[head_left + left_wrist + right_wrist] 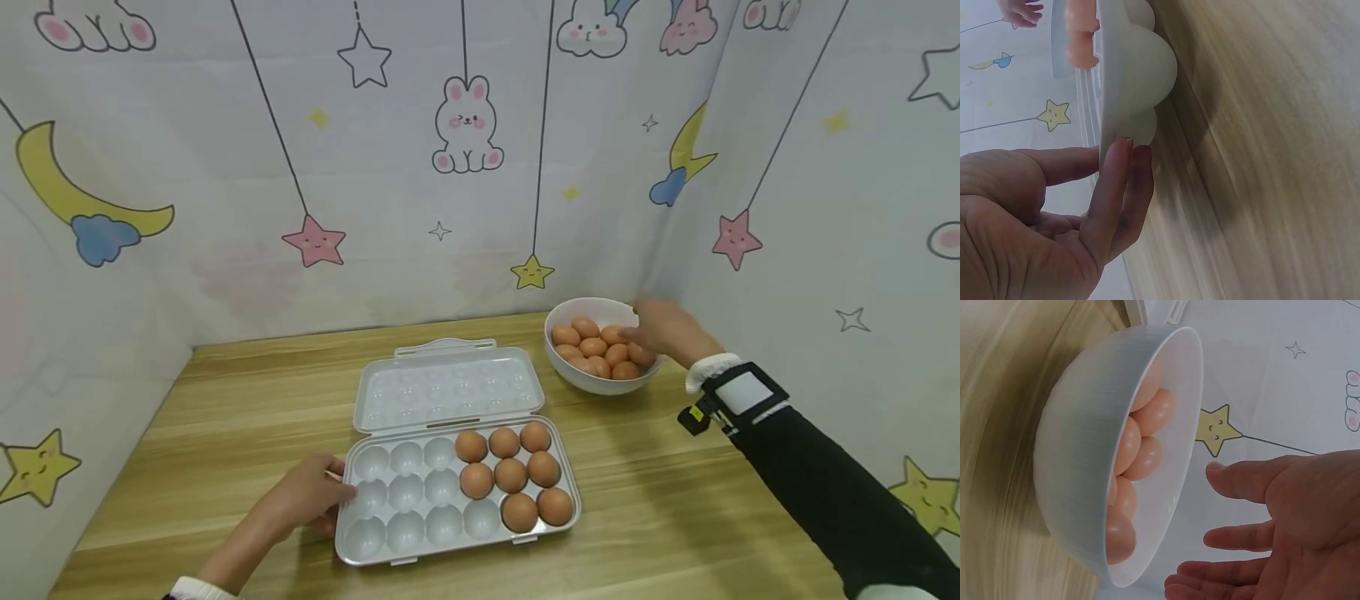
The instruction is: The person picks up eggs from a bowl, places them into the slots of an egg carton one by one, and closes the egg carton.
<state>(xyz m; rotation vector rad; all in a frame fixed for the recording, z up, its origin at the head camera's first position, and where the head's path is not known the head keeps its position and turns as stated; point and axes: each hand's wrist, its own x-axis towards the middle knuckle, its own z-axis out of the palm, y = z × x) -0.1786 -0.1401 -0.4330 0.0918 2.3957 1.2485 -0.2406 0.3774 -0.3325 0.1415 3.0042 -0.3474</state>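
Note:
A white plastic egg box (pixel 442 523) lies open on the table, with several brown eggs (pixel 511 475) in the cups on its right side and bare cups on its left. My left hand (pixel 311 497) holds the box's left edge, thumb on the rim and fingers beneath, as the left wrist view (pixel 1085 212) shows. At the back right stands a white bowl (pixel 1079 450) with several brown eggs (pixel 1127 447) in it. Over the bowl's right rim is my right hand (pixel 663 331). In the right wrist view its fingers (pixel 1238 537) are extended and hold nothing.
The egg box's lid (pixel 450 387) is folded back flat towards the wall. Behind and to the right of the wooden table (pixel 247 400) hangs a white curtain (pixel 390 183) printed with stars, moons and rabbits. The bowl stands close to the curtain.

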